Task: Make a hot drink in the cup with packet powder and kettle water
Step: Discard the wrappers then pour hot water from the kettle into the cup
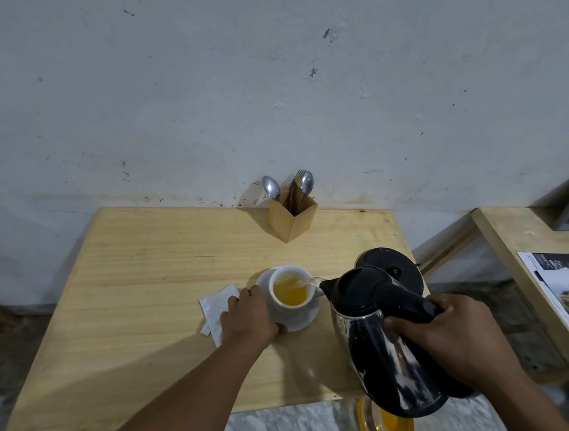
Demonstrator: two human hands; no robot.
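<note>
Beside the kettle base (393, 268), cup (290, 293) sits on saucer (296, 321). Left hand (250, 319) clamps saucer edge to steady it; right hand (455, 333) grips kettle (379, 333) handle, tilted so water lands inside. Empty packet (216, 307) left of cup.

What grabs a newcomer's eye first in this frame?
The tilted black and steel kettle, gripped by the right hand at the table's right edge, pouring a thin stream into the white cup of yellow liquid. The left hand steadies the saucer beside a torn white packet. Against the wall stands a wooden cutlery holder.
</note>
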